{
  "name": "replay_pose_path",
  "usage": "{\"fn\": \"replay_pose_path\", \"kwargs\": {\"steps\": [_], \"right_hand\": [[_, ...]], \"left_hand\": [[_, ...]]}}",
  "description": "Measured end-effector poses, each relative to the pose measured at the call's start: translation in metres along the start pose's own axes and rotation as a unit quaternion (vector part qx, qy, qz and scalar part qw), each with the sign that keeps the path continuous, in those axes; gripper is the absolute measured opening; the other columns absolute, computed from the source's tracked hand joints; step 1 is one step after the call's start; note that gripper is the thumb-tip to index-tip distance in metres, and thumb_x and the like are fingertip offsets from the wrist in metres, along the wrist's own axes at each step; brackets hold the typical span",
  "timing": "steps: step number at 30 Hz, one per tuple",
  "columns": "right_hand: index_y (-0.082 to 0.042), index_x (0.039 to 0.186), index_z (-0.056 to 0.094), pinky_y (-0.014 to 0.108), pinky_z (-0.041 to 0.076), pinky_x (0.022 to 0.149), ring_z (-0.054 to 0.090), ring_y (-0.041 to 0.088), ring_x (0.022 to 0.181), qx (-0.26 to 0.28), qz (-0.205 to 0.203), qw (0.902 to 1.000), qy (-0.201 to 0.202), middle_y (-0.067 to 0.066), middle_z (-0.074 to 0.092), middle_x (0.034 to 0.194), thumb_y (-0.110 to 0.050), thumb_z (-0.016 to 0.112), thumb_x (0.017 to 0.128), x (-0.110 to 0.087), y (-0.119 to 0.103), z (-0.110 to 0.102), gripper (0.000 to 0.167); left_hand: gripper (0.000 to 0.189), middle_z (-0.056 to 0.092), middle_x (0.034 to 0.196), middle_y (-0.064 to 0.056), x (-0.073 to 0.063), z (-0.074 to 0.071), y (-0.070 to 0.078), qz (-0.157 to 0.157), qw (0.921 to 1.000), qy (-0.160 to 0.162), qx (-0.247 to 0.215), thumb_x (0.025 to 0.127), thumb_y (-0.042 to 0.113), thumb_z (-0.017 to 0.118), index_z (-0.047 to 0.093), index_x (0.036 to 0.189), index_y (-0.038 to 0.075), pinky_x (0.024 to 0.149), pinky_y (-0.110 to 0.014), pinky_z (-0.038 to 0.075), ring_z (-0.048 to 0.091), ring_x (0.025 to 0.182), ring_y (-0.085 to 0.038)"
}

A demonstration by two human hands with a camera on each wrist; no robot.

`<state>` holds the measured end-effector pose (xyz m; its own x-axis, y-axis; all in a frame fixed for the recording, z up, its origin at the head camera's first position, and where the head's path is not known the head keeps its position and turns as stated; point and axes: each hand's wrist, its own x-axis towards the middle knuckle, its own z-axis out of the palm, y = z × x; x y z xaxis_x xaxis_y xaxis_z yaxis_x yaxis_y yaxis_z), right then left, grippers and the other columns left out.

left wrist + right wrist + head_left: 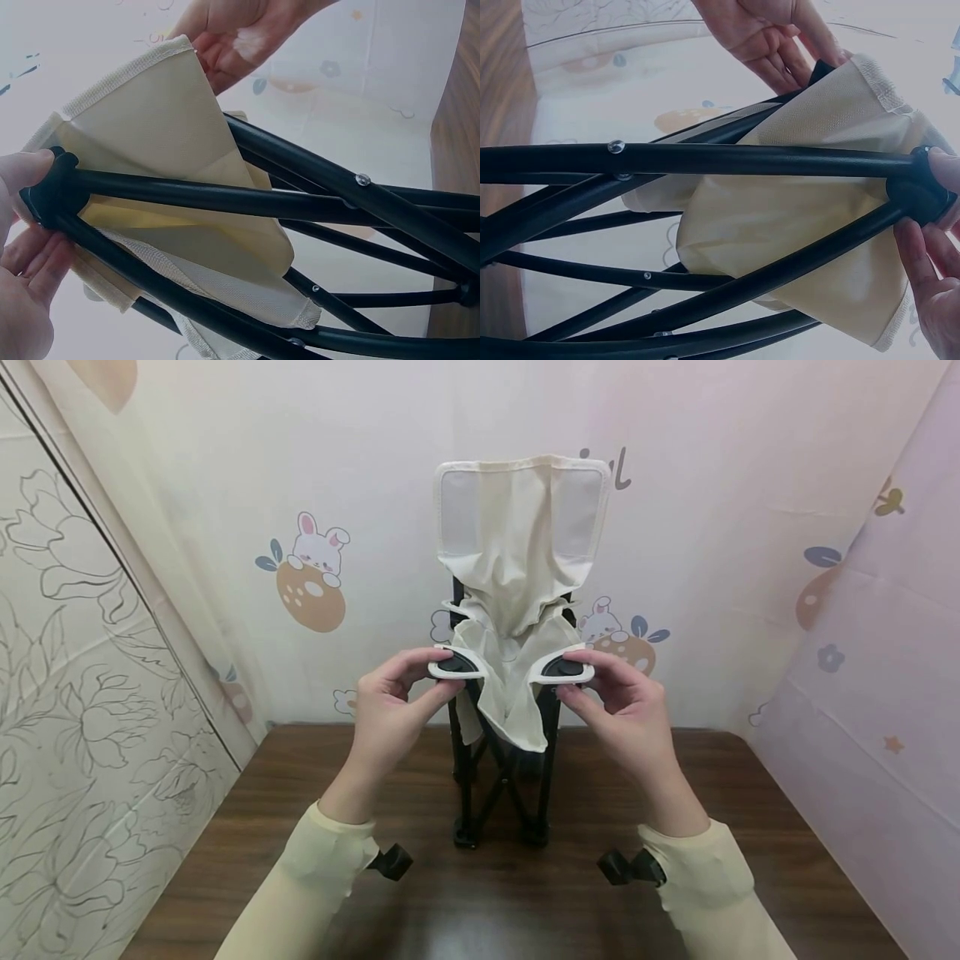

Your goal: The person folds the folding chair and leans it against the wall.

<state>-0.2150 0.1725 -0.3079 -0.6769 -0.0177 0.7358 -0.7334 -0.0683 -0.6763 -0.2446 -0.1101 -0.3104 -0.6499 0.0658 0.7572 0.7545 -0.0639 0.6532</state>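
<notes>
A small folding chair [513, 527] with cream fabric and a black tube frame [504, 781] stands partly folded on the table. Its seat fabric [510, 710] sags in creases between the two front corners. My left hand [393, 697] pinches the left front corner, thumb below and fingers above the black corner cap [456, 663]. On the other side my right hand [626, 697] pinches the right corner cap [562, 668] in the same way. Both wrist views show the black plastic joint [56, 187] where tubes meet, gripped between thumb and fingers.
The brown wooden table [300, 877] runs under the chair's feet. Behind it hangs a cloth backdrop [225, 460] with rabbit prints, and a pinkish cloth [870, 710] hangs at the right. A black camera mount sits on the left wrist [392, 862] and another on the right [626, 866].
</notes>
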Motion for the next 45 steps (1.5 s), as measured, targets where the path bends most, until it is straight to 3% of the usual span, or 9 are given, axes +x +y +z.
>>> {"fn": "replay_pose_path", "kwargs": {"steps": [45], "right_hand": [[0.015,0.128,0.07,0.027,0.061,0.097,0.074,0.021,0.104,-0.016,0.0,0.9998,-0.013,0.017,0.075,0.12,0.03,0.075,0.083,0.007,-0.001,-0.001,0.047]], "left_hand": [[0.032,0.079,0.114,-0.016,0.007,0.011,-0.003,0.009,0.9995,-0.01,-0.027,0.088,-0.011,0.083,0.077,0.119,-0.006,0.086,-0.028,0.064,0.077,0.105,-0.023]]}}
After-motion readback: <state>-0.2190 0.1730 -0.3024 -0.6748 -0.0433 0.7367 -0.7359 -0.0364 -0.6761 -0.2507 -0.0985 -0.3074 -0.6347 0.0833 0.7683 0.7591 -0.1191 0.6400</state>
